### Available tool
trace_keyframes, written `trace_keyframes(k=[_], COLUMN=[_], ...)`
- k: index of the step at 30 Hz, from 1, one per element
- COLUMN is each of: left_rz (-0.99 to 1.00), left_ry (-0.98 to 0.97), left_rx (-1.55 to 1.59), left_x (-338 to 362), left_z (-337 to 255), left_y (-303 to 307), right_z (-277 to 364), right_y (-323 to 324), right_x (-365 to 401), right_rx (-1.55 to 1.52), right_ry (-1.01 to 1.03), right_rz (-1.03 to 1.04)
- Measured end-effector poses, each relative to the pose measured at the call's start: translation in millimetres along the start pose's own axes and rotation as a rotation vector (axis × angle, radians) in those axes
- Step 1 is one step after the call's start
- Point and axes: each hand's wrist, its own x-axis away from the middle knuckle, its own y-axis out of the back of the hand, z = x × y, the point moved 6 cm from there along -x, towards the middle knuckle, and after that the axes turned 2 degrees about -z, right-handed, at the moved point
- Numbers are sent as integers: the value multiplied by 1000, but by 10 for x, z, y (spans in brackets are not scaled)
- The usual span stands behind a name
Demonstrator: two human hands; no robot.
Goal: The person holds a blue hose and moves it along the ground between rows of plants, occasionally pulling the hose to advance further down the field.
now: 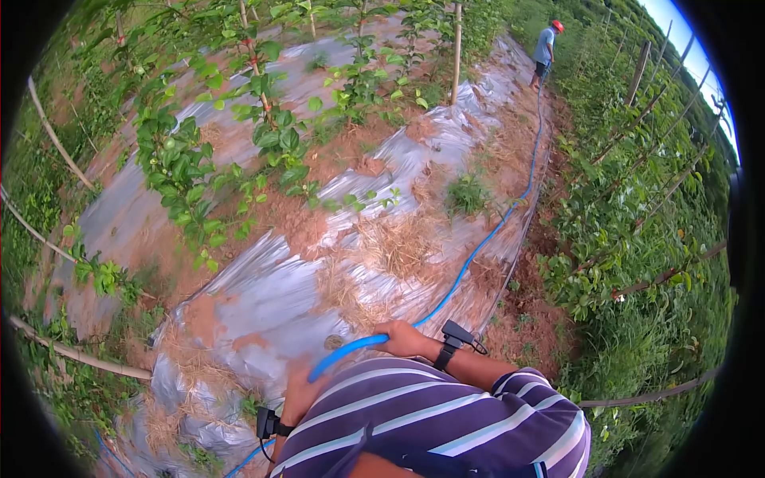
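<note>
A blue hose (pixel 465 267) runs over the ground from the far path to my body. My right hand (pixel 401 338) is closed around it in front of my striped shirt. Lower and to the left, my left hand (pixel 302 390) is at the hose's bend near my belly; it is blurred, and its fingers cannot be made out. More of the hose shows below my left wrist. Each wrist wears a black strapped device.
Silvery plastic sheeting (pixel 263 279) with soil and dry straw covers the ground ahead. Leafy plants on stakes (pixel 457 56) stand left, and dense vines (pixel 637 207) right. Far up the path, a person in a red helmet (pixel 545 56) stands beside the hose.
</note>
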Motion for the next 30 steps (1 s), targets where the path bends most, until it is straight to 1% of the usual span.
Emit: trace_keyframes(k=[2, 4, 10, 13, 20, 23, 25, 26, 28, 30], left_rz=[21, 24, 23, 17, -2, -4, 31, 33, 80, 82], left_ry=[31, 76, 137, 84, 68, 94, 92, 94, 42, 67], left_rx=[22, 63, 115, 35, 72, 110, 20, 24, -107, -58], left_x=[-5, 2, 20, 34, 41, 23, -43, -95, -218, -275], left_z=[-4, 20, -64, 46, 217, -32, -232, -292, -464, -774], left_y=[-11, -16, 21, 22, -14, 42, 67, 56, 28, 37], right_z=[20, 75, 39, 22, 50, 97, 334, 407, 648, 866], right_y=[37, 49, 1, -17, -23, -20, -20, -20, -76, -32], right_x=[-5, -1, -21, -23, -18, -48, -105, -139, -222, -306], right_rx=[8, 35, -8, -33, -47, -3, 17, 18, -50, -65], right_ry=[-1, 53, 21, 2, -30, 7, 102, 99, 173, 192], right_rz=[-12, 1, 1, 9, 32, 34, 154, 156, 235, 251])
